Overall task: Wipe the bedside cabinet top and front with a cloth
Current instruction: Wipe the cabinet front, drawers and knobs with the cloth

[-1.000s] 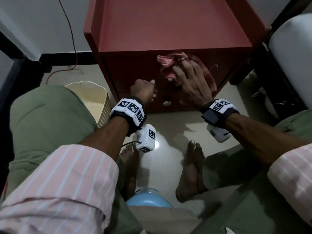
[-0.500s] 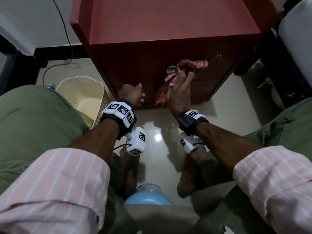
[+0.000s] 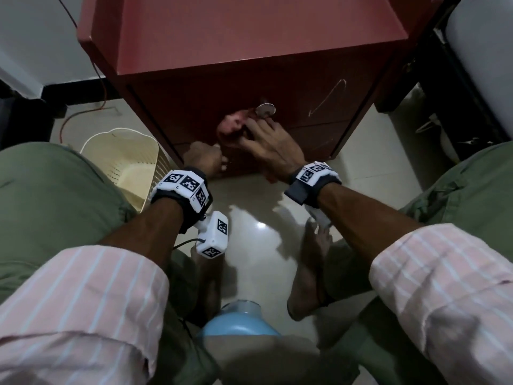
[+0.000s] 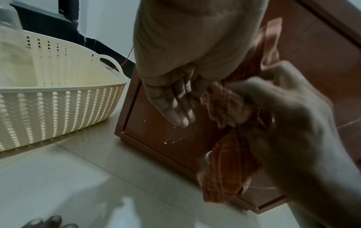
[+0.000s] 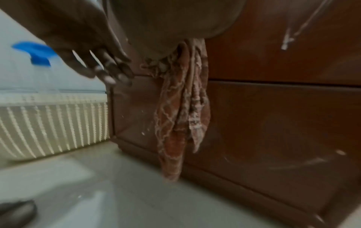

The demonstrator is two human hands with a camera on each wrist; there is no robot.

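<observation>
The bedside cabinet has a red top and a dark brown drawer front with a round metal knob. My right hand grips a bunched pink-red checked cloth against the front, just below and left of the knob. The cloth's loose end hangs down the lower drawer. My left hand is low at the front's left edge, beside the cloth. Its fingers point down, relaxed, holding nothing. Whether they touch the wood is unclear.
A cream woven basket stands on the tiled floor left of the cabinet, with a red wire behind it. A white mattress edge is at the right. My bare feet and a blue stool are below.
My right hand has carried the cloth down and left across the front, from right of the knob to below-left of it, bunching it. The left hand has stayed low at the front.
</observation>
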